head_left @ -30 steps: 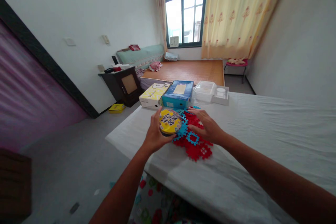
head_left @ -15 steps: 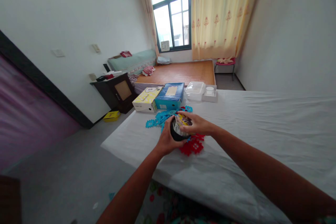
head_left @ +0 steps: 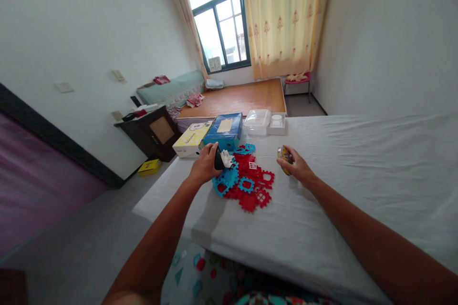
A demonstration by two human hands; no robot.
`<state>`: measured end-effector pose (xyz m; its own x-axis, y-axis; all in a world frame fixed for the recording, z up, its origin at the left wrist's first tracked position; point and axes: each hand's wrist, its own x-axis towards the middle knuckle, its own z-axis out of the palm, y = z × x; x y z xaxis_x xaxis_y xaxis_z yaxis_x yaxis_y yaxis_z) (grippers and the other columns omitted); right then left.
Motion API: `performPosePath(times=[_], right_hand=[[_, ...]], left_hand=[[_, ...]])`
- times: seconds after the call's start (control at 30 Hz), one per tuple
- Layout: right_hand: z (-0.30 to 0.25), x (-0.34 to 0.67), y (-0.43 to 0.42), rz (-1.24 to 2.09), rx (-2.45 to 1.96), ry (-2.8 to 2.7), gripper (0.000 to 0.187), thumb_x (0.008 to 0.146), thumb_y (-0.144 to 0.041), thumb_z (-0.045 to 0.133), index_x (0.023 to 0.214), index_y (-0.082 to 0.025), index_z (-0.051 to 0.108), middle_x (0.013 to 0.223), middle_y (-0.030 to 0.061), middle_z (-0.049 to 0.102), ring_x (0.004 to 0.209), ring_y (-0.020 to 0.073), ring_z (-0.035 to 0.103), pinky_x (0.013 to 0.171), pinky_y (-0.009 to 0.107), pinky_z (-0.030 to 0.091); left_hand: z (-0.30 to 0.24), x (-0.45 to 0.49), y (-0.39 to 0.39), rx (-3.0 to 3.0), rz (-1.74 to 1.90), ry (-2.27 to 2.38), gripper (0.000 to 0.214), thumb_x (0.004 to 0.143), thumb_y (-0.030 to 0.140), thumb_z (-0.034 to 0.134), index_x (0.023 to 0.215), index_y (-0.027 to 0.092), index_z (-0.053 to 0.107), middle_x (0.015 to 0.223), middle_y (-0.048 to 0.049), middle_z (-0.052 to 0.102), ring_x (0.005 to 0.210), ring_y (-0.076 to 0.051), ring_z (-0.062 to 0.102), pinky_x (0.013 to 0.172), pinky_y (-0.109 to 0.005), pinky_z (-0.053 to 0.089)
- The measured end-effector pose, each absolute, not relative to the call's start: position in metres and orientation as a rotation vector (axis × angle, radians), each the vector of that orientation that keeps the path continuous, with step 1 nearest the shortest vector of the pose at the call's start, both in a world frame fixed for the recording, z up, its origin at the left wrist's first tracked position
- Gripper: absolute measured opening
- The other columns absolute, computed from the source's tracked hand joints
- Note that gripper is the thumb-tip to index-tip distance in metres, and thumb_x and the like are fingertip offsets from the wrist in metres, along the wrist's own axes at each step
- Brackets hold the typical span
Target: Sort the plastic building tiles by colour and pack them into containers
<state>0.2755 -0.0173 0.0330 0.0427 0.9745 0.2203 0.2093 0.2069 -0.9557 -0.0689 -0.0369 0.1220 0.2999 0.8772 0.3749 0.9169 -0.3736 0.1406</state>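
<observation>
My left hand (head_left: pixel 203 167) grips a small black container (head_left: pixel 218 158), tipped sideways so its mouth faces right. White pieces (head_left: pixel 227 157) show at that mouth, above a pile of toothed plastic building pieces. Red pieces (head_left: pixel 246 202) and blue pieces (head_left: pixel 229 176) make up the pile, and one small white lattice piece (head_left: pixel 252 165) lies on top. Off to the right of the pile, my right hand (head_left: pixel 298 167) is closed around a round, yellowish printed lid (head_left: pixel 285 159), held just above the white cloth.
Behind the pile stand a yellow-and-white box (head_left: pixel 193 139), a blue box (head_left: pixel 224 131), a clear plastic container (head_left: pixel 256 122) and a white box (head_left: pixel 276 124). White cloth (head_left: pixel 343 162) covers the table. Small coloured pieces lie on the floor (head_left: pixel 186 271) below its front edge.
My hands have moved apart and the lid is off the container. The left has gone left and tipped the container over the pile; the right has carried the lid right.
</observation>
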Motion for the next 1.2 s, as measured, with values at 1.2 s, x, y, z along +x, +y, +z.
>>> performPosePath(times=[1.2], right_hand=[[0.015, 0.274, -0.013, 0.733, -1.229, -1.586, 0.08, 0.067, -0.058, 0.068, 0.135, -0.022, 0.045, 0.134, 0.0116, 0.049, 0.121, 0.0286, 0.048, 0.107, 0.046, 0.034]], left_hand=[[0.159, -0.068, -0.062, -2.342, -0.116, -1.567, 0.093, 0.062, 0.016, 0.073, 0.144, 0.029, 0.031, 0.141, -0.0128, 0.039, 0.129, -0.037, 0.039, 0.102, -0.05, 0.041]])
